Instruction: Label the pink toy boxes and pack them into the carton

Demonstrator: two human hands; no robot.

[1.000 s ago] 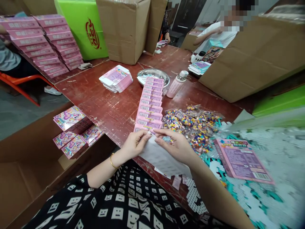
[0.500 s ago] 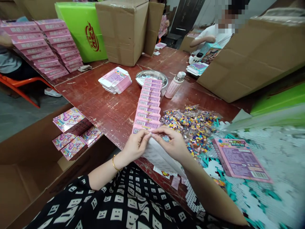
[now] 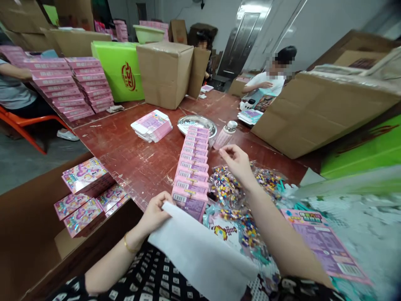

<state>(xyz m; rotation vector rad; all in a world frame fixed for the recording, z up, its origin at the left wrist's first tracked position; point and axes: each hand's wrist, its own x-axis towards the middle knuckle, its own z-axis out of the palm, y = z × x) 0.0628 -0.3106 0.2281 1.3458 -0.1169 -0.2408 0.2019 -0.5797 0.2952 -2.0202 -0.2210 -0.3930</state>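
Note:
My left hand (image 3: 156, 212) grips the top corner of a white sheet (image 3: 200, 251) that lies across my lap at the table's near edge. My right hand (image 3: 237, 161) is raised over the table, its fingers pinched together on something too small to make out. It hovers beside a long overlapping row of pink boxes (image 3: 192, 163) that runs away from me. Below that hand lies a pile of clear bags of coloured beads (image 3: 241, 188). The nearest box in the row touches the sheet's top edge.
On the red table (image 3: 125, 146) sit a stack of flat pink cards (image 3: 152, 124), a metal dish (image 3: 196, 123) and a pink bottle (image 3: 225, 134). A carton (image 3: 46, 234) on my left holds pink boxes. Cardboard cartons, a green box and stacked pink boxes line the far side. People sit beyond.
My right hand has left the sheet and risen forward over the row of boxes. The left hand still holds the sheet. The view has tilted up.

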